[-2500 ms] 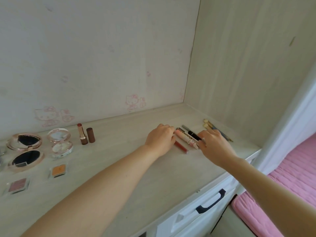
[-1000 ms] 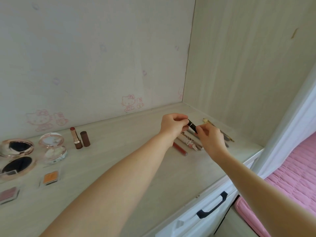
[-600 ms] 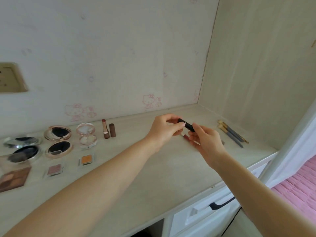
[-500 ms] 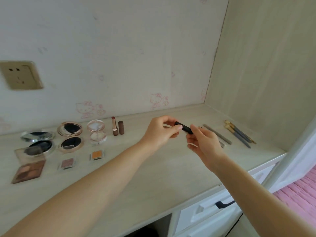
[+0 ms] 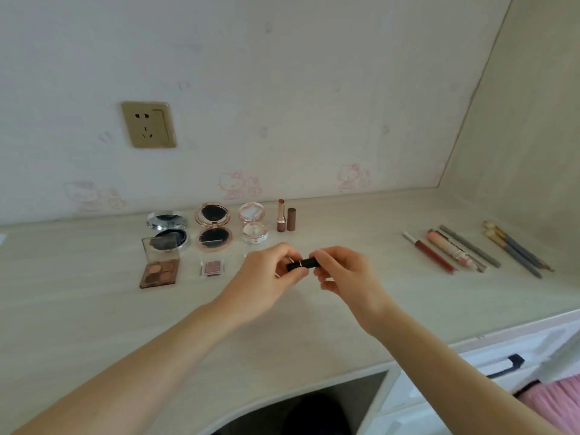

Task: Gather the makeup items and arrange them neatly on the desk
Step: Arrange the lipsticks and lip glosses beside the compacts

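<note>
Makeup items lay in two groups on the desk, with one small black tube held above the surface between them. The left hand pinched the tube's left end with curled fingers, and the right hand gripped its right end likewise; a pale ring marked the tube near its middle, possibly the seam of a cap. At back left stood three open compacts, an eyeshadow palette, a single shadow pan and an uncapped lipstick with its cap just beside it. At right, pencils and slim tubes lay side by side, with brushes near the side wall.

To do this step well, judging from the layout, the tube should be kept level, seated shut if it was a cap being closed, and set upright beside the lipstick, in line with that row.

Whatever lay on the desk beneath the left hand was hidden. The tube's ends were covered by fingertips, so its type could not be told. A drawer handle showed at lower right, blurred.
</note>
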`<state>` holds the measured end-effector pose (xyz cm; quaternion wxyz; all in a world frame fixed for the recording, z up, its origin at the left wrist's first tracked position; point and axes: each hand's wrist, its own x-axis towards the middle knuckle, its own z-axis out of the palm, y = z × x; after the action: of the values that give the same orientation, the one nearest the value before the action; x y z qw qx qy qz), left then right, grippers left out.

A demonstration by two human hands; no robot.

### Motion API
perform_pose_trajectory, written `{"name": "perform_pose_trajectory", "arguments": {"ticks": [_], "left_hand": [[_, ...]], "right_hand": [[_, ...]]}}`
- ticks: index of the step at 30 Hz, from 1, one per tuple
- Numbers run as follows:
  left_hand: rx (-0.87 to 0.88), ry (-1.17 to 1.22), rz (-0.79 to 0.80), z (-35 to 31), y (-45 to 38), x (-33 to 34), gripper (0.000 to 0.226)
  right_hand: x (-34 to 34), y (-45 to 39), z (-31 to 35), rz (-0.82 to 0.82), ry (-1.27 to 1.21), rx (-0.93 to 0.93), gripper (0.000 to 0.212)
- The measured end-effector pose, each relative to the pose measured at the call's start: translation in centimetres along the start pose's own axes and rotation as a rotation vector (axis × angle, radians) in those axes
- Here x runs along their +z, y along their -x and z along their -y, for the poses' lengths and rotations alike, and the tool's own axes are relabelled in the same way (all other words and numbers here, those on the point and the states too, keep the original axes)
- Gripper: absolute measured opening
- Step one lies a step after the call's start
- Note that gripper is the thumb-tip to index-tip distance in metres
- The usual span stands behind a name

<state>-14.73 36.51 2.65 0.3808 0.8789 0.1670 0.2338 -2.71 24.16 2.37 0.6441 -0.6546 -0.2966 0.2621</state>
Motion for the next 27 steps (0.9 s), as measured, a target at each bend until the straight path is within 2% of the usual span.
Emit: {"name": "perform_pose_trajectory", "arguments": {"ticks": [5,9,18,23,27], "left_hand": [[-0.023,-0.165,-0.017,2.3,2.6,-1.7,0.015],[0.028,-0.337,-0.079,3.5,3.8,-2.7,0.013],[0.100,-0.474,-0.109,5.4,5.4,-4.2,0.020],[0.144,-0.550,-0.107,5.5,5.7,-4.4,0.013],[0.195,-0.671,-0.058,5.8,5.6,-4.5,0.018]], "right_hand": [[3.1,0.6,-0.6,0.114,0.084,-0.071,0.015],[4.9,0.8,-1.0,0.110,0.225,-0.147,0.015],[8.7,1.3,-2.5,0.098,0.375,-0.346,0.021],[8.8,1.4,-3.2,0.114,0.425,-0.365,0.024],[8.8,1.3,-3.4,0.139,0.490,-0.344,0.014]]}}
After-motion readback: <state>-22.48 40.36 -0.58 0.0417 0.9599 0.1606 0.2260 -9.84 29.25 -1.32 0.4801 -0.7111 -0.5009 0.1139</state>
